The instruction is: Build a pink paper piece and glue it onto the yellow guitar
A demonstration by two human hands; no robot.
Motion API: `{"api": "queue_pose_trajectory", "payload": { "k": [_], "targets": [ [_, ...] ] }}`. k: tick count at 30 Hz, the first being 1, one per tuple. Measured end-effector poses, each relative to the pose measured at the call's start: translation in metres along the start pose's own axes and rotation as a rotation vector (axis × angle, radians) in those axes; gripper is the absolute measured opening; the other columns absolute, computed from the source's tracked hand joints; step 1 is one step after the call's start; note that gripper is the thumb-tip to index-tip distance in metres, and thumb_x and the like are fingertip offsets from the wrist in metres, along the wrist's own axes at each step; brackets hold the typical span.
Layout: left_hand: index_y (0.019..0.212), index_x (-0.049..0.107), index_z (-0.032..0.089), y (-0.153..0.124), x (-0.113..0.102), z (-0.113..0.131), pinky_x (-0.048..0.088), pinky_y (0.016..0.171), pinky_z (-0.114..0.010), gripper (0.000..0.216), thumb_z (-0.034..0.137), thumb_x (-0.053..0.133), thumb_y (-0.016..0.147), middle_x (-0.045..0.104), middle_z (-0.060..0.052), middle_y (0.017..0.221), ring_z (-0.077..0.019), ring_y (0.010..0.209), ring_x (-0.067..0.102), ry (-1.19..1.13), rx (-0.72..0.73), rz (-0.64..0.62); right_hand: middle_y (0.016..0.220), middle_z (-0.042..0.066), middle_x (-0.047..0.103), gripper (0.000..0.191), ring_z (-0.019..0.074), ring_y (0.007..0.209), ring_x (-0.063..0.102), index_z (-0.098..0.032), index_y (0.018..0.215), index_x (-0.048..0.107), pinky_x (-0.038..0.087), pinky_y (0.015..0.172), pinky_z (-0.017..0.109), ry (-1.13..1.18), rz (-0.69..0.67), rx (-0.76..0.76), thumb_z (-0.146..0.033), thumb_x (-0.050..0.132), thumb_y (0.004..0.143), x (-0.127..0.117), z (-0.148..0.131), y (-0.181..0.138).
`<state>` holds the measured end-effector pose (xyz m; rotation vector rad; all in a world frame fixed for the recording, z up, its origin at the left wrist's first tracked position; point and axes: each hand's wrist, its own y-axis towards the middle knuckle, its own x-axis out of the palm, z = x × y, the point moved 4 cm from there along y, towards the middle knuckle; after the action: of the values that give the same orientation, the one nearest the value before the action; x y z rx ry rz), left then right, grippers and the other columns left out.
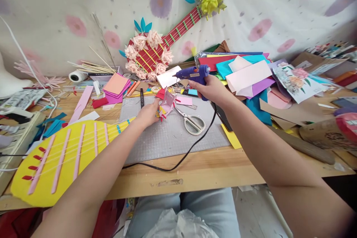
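My right hand (213,88) is wrapped round the handle of a blue-purple hot glue gun (195,73), its nozzle pointing left above the mat. Fingers closed, my left hand (149,113) grips the head end of a yellow craft guitar (63,160) with pink strips, white strings and red tips along its body. Pink paper pieces (169,103) with small red pegs stand at that end, beside my left fingertips; the fingers partly hide the grip. Silver scissors (193,123) lie on the grey cutting mat (178,143), right of the left hand, and a black marker (142,97) lies behind it.
The glue gun's black cord (178,163) loops across the mat and table front. A red craft guitar (150,55) with paper flowers leans against the back curtain. Coloured paper sheets (248,76) pile up at right, near a cardboard tube (329,132). Bamboo sticks (93,67) lie back left.
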<state>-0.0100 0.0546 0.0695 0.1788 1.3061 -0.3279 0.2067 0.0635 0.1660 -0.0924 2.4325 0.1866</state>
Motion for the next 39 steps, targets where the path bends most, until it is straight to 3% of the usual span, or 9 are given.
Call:
{"api": "queue_pose_trajectory", "payload": {
  "k": [6, 13, 18, 24, 29, 35, 39],
  "targets": [
    [0.13, 0.023, 0.02, -0.002, 0.003, -0.001, 0.044, 0.077, -0.033, 0.075, 0.017, 0.061, 0.065, 0.06, -0.009, 0.106, -0.0246, 0.099, 0.057, -0.015, -0.006, 0.041, 0.057, 0.004, 0.061, 0.038, 0.0133, 0.047, 0.054, -0.015, 0.078, 0.062, 0.039, 0.048, 0.024, -0.174, -0.191, 0.004, -0.052, 0.059, 0.07, 0.03, -0.002, -0.022],
    [0.131, 0.024, 0.02, -0.005, 0.006, -0.001, 0.044, 0.08, -0.035, 0.072, 0.02, 0.06, 0.068, 0.059, -0.009, 0.108, -0.026, 0.102, 0.055, 0.022, 0.001, 0.07, 0.084, 0.01, 0.068, 0.039, 0.021, 0.076, 0.063, -0.016, 0.091, 0.062, 0.04, 0.06, 0.024, -0.3, -0.098, 0.052, -0.05, 0.048, 0.079, 0.077, 0.025, -0.054],
    [0.135, 0.02, 0.02, -0.007, 0.005, 0.0, 0.044, 0.08, -0.035, 0.075, 0.024, 0.058, 0.071, 0.058, -0.01, 0.109, -0.0257, 0.101, 0.055, 0.04, -0.01, 0.083, 0.092, 0.013, 0.068, 0.049, 0.0252, 0.084, 0.064, -0.014, 0.104, 0.057, 0.042, 0.064, 0.028, -0.31, -0.053, 0.131, -0.053, 0.037, 0.084, 0.101, 0.031, -0.059],
    [0.137, 0.011, 0.022, -0.011, 0.002, 0.003, 0.043, 0.084, -0.036, 0.082, 0.016, 0.058, 0.069, 0.047, -0.013, 0.127, -0.0254, 0.107, 0.053, 0.013, 0.036, 0.089, 0.095, 0.014, 0.067, 0.05, 0.0263, 0.085, 0.064, -0.014, 0.106, 0.056, 0.043, 0.065, 0.029, -0.308, -0.089, 0.09, -0.053, 0.036, 0.084, 0.106, 0.032, -0.055],
    [0.135, 0.015, 0.02, -0.009, -0.002, -0.002, 0.043, 0.086, -0.036, 0.092, 0.024, 0.068, 0.06, 0.028, -0.017, 0.139, -0.0272, 0.114, 0.049, -0.116, 0.022, 0.105, 0.097, 0.015, 0.067, 0.051, 0.0269, 0.088, 0.064, -0.012, 0.108, 0.055, 0.043, 0.067, 0.029, -0.324, -0.1, 0.086, -0.053, 0.036, 0.084, 0.105, 0.031, -0.052],
    [0.134, 0.015, 0.017, 0.0, 0.001, -0.015, 0.04, 0.093, -0.036, 0.101, 0.029, 0.074, 0.053, 0.037, -0.019, 0.133, -0.0257, 0.116, 0.047, -0.328, -0.08, 0.05, 0.097, 0.014, 0.067, 0.049, 0.0258, 0.089, 0.063, -0.013, 0.11, 0.054, 0.043, 0.068, 0.029, -0.349, -0.089, 0.067, -0.052, 0.036, 0.085, 0.105, 0.024, -0.054],
    [0.134, 0.013, 0.017, 0.002, 0.006, -0.021, 0.041, 0.091, -0.035, 0.104, 0.027, 0.075, 0.05, 0.036, -0.019, 0.133, -0.0242, 0.113, 0.049, -0.422, -0.111, 0.02, 0.095, 0.015, 0.067, 0.046, 0.0255, 0.086, 0.063, -0.014, 0.107, 0.055, 0.043, 0.066, 0.028, -0.365, -0.048, 0.049, -0.05, 0.04, 0.084, 0.084, 0.01, -0.047]
  ]
}}
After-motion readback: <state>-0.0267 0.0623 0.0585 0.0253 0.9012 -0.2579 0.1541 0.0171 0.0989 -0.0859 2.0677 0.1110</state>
